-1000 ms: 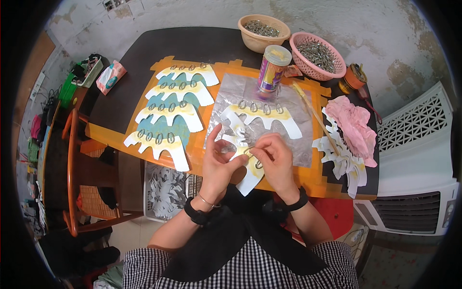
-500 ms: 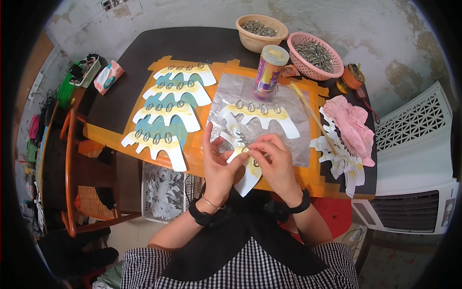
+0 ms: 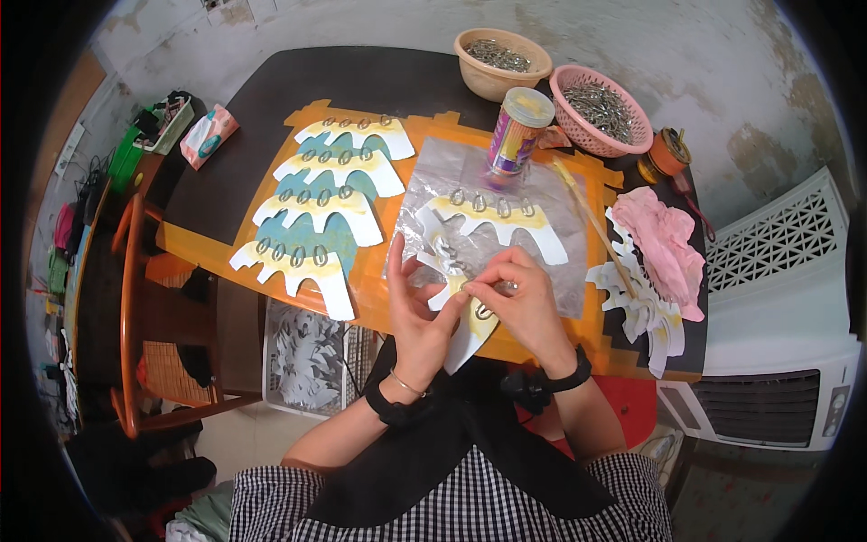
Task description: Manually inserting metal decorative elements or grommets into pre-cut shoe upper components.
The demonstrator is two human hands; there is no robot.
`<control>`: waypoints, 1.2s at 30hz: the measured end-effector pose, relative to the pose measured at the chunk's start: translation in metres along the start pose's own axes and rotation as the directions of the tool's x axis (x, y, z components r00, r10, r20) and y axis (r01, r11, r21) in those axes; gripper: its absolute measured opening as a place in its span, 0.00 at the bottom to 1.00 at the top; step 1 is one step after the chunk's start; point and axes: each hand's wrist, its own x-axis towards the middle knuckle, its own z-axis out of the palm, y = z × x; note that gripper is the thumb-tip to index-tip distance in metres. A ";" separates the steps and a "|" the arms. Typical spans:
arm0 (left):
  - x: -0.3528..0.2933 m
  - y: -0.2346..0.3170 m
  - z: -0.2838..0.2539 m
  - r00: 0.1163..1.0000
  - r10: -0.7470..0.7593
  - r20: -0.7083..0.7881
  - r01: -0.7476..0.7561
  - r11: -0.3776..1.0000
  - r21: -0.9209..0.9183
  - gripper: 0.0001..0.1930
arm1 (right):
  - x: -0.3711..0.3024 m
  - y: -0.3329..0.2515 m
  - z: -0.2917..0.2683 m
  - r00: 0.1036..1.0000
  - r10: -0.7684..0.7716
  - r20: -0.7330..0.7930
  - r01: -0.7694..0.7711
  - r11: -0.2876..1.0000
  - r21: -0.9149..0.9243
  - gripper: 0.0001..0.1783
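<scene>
Close to the table's near edge, my left hand (image 3: pixel 421 316) grips a white cut-out piece (image 3: pixel 471 336) with a yellow-smeared band, its thumb pressed near the middle. The fingers of my right hand (image 3: pixel 524 303) are pinched together at the same band, next to the left thumb. A small metal ring (image 3: pixel 483 312) sits on the piece below the pinch, and something small and silvery shows by the right fingers. What the right fingertips pinch is hidden. Just beyond, a similar white piece (image 3: pixel 551 242) with several metal rings lies on the plastic sheet (image 3: pixel 564 294).
Several ringed white pieces (image 3: pixel 336 296) overlap in a column at left. A tub (image 3: pixel 519 135) stands behind the sheet, with a yellow-tipped stick (image 3: pixel 591 212) to its right. Bowls of metal parts (image 3: pixel 501 86) (image 3: pixel 601 149) stand at the back. A pink cloth (image 3: pixel 664 239) lies at right.
The whole view has shifted slightly. My right fingers have closed in a little against the left thumb; my left hand keeps its grip on the white piece.
</scene>
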 end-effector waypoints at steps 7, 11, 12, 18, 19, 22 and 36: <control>0.005 0.010 -0.004 0.994 -0.060 0.091 0.064 0.997 -0.044 0.55 | 0.016 0.018 -0.003 0.996 -0.003 0.084 -0.014 0.979 0.204 0.07; 0.010 0.043 -0.021 0.931 -0.248 0.268 0.199 0.960 0.196 0.50 | 0.038 0.013 -0.029 0.950 0.053 0.308 -0.099 0.986 0.135 0.05; 0.014 0.048 -0.027 0.954 -0.023 0.298 -0.140 0.845 0.516 0.49 | 0.044 0.014 -0.035 0.927 -0.153 0.342 0.181 0.982 -0.051 0.06; 0.046 0.037 -0.020 0.794 0.168 0.585 -0.542 0.633 0.554 0.50 | 0.065 0.021 -0.035 0.781 -0.411 0.470 0.524 0.842 -0.133 0.05; 0.048 0.031 -0.018 0.796 0.174 0.580 -0.542 0.631 0.555 0.50 | 0.064 0.022 -0.034 0.780 -0.403 0.480 0.529 0.833 -0.160 0.05; 0.049 0.020 -0.015 0.796 0.140 0.589 -0.510 0.680 0.527 0.50 | 0.063 0.023 -0.032 0.774 -0.407 0.486 0.541 0.823 -0.173 0.06; 0.057 0.019 -0.022 0.798 0.110 0.592 -0.494 0.682 0.539 0.26 | 0.050 0.018 -0.027 0.747 -0.494 0.445 0.625 0.749 -0.218 0.09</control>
